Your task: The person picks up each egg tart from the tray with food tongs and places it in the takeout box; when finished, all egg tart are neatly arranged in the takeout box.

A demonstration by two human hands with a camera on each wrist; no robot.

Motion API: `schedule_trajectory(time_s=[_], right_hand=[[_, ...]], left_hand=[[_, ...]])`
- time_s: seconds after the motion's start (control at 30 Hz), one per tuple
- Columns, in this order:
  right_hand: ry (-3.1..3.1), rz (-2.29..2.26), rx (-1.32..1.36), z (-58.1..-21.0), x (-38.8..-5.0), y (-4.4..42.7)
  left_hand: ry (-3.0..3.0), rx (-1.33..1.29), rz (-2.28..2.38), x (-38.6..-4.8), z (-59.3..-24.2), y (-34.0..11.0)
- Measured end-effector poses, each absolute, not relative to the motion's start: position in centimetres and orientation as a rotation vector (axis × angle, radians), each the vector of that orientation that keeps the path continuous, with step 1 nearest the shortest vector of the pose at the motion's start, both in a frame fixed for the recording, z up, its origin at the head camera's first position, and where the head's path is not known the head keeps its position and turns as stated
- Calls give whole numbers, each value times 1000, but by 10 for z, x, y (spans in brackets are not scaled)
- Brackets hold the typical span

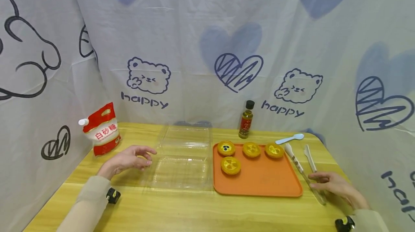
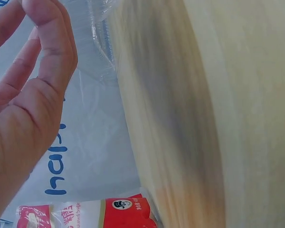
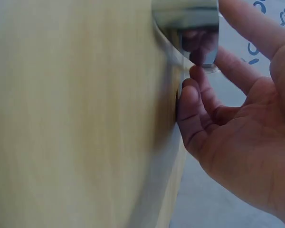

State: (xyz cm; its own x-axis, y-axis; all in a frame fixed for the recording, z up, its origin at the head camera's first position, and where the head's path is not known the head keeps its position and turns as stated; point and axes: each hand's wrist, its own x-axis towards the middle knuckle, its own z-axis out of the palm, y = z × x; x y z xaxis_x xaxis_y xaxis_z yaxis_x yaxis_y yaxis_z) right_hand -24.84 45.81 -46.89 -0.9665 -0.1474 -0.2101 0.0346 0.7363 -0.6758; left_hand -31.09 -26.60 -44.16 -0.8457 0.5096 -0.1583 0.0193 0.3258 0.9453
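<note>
**Slick knife (image 1: 306, 175), flimsy box (image 1: 183, 155)**

The knife lies at the orange tray's (image 1: 266, 179) three o'clock; its metal blade (image 1: 319, 196) looks stiff and slippery, so the pale handle (image 1: 295, 159) should grip best. The right hand (image 1: 334, 185) curves there; pinching or not, I cannot tell. Beside the clear box, at nine o'clock and likely light, easily dented, the left hand (image 1: 129, 158) hangs loosely, empty.

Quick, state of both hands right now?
Left hand: open, fingers loosely bent, holding nothing.
Right hand: fingers bent at the white-and-metal utensil; cannot tell whether it grips it.
</note>
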Motion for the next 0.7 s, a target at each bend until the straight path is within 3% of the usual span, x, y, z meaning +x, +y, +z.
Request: schedule_trajectory(time_s=[0.7], right_hand=[[2698,-1049,-32,-467,-255,455]], left_hand=[[2087,408,1582,-312,-444,-264]])
